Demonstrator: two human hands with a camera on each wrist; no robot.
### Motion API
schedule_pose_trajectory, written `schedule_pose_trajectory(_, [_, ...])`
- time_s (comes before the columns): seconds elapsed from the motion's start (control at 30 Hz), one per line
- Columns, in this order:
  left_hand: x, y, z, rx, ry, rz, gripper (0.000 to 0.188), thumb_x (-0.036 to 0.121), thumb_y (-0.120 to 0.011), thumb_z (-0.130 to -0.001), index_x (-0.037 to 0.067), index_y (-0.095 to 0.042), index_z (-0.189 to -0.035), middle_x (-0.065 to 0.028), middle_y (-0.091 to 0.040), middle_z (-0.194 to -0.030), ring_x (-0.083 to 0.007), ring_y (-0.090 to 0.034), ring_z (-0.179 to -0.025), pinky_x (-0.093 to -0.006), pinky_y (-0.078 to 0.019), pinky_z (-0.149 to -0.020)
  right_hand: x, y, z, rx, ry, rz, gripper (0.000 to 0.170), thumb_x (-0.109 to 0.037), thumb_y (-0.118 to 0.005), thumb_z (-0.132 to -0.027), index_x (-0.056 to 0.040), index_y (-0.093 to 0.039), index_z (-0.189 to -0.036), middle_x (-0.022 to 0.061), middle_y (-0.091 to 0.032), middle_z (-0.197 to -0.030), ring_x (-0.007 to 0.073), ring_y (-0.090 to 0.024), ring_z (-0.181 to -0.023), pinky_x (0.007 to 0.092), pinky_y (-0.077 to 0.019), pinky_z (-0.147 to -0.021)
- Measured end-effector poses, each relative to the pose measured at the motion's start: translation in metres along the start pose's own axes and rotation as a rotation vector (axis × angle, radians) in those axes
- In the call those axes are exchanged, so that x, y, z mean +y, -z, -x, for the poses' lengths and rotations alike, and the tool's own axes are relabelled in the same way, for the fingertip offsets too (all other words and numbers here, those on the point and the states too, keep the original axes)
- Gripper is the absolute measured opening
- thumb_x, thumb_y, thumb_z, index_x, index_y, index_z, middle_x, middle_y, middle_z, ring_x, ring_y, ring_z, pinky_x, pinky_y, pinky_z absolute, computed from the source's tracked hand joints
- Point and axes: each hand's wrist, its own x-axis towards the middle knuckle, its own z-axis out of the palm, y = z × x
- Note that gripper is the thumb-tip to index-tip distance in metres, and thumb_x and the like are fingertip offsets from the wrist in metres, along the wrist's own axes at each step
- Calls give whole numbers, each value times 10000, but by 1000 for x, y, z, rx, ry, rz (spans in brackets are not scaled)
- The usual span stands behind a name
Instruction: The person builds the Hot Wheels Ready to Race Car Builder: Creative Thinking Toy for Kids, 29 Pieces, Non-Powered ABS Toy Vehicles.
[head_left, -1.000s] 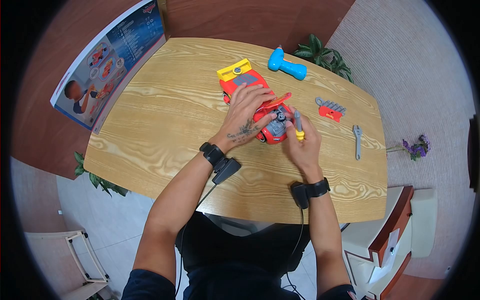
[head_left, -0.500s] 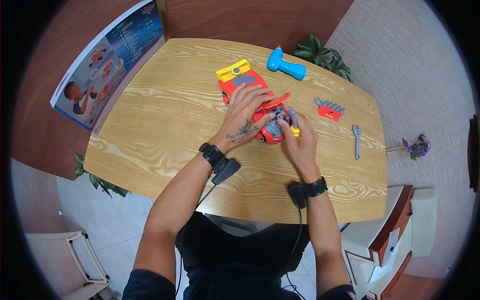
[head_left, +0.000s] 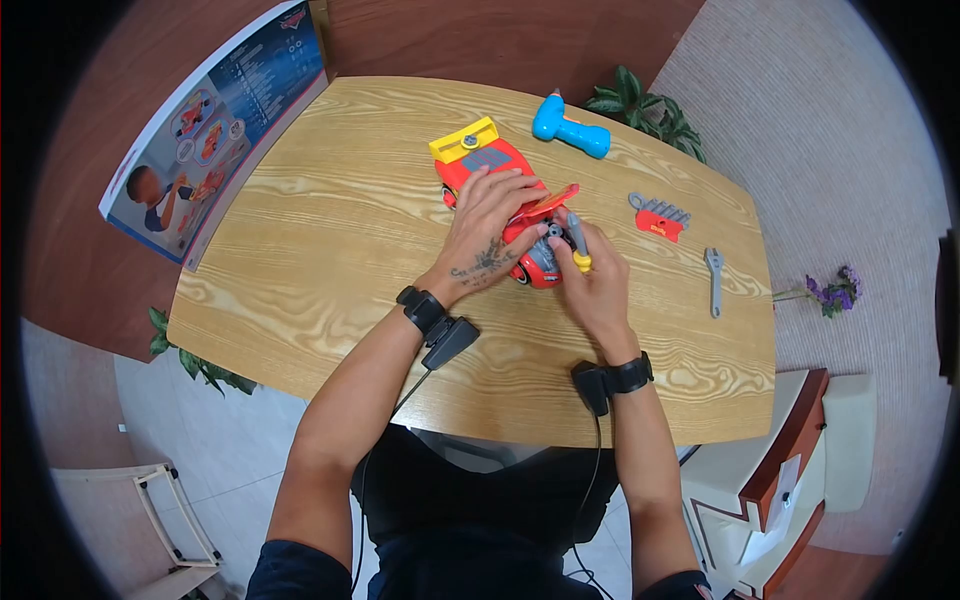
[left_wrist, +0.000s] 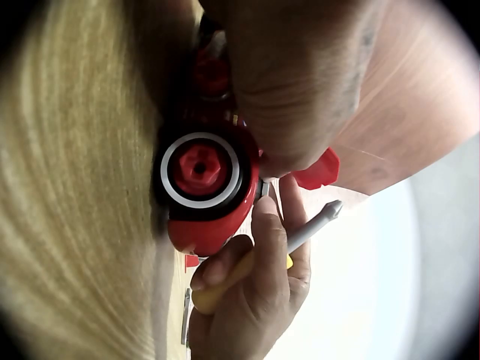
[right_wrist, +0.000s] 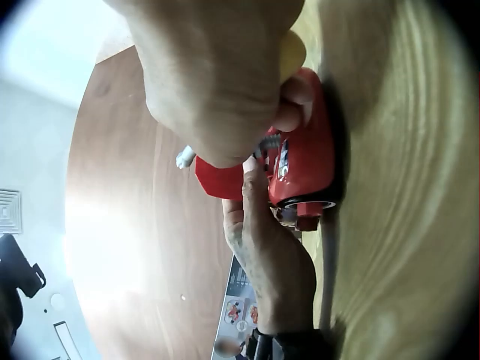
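Note:
A red toy car (head_left: 510,157) with a yellow rear spoiler (head_left: 464,140) stands on the table, its hood (head_left: 553,203) raised over a grey engine bay (head_left: 541,257). My left hand (head_left: 487,232) holds the car from above, fingers across its body and thumb by the engine bay. In my right hand (head_left: 601,288) is a toy screwdriver (left_wrist: 310,229) with a yellow handle and grey shaft. Its tip points up and away from the car. The right thumb and a fingertip reach into the engine bay, largely hiding what they touch there.
A blue toy drill (head_left: 572,129) lies at the table's back edge. To the right are a red holder with grey tools (head_left: 660,217) and a grey adjustable wrench (head_left: 714,282). A large printed box (head_left: 215,140) stands at the left edge. Plants (head_left: 645,110) border the table.
My right hand has shifted slightly left, further over the engine bay, and the screwdriver's tip leans more to the left. The left hand stays on the car, which has barely moved.

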Motion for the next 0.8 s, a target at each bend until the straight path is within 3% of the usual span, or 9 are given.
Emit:
schedule_pose_trajectory(0.1, [0,-1,0,2,-2,-7,493,245,-792,-944,127,-674,-1408,-97,-633,-1481,-319,-477,-1485,-541,-243,-1297,-3,4,-3,-2,-34,66,371,-77,-719,-993,-29,-693,-1360,204,-731,-1250,361,-736,-1110,401,-583,-932])
schedule_pose_trajectory(0.27, [0,0,0,6,1,13,490,237,-791,-939,126,-678,-1403,-97,-635,-1477,-318,-482,-1481,-542,-242,-1297,-5,4,-3,54,144,36,395,-104,-758,-977,-30,-694,-1359,191,-731,-1200,362,-736,-1069,394,-585,-902])
schedule_pose_trajectory(0.5, [0,-1,0,9,2,-5,487,231,-797,-936,130,-684,-1398,-94,-639,-1478,-311,-484,-1480,-543,-247,-1296,-3,6,-3,10,23,88,401,-58,-702,-986,-53,-687,-1386,198,-729,-1248,371,-731,-1114,410,-586,-924])
schedule_pose_trajectory(0.57, [-1,-2,0,13,2,3,488,229,-799,-936,133,-685,-1400,-91,-638,-1483,-310,-485,-1482,-543,-245,-1297,-1,6,-5,83,152,51,405,-89,-736,-980,-57,-690,-1382,189,-728,-1209,373,-729,-1077,408,-588,-903])
schedule_pose_trajectory(0.8, [-1,-2,0,11,0,-4,490,228,-801,-937,133,-683,-1402,-90,-640,-1482,-312,-487,-1481,-543,-243,-1299,-4,7,-2,-4,20,73,400,-87,-729,-984,-61,-693,-1382,190,-723,-1265,372,-729,-1099,415,-586,-915])
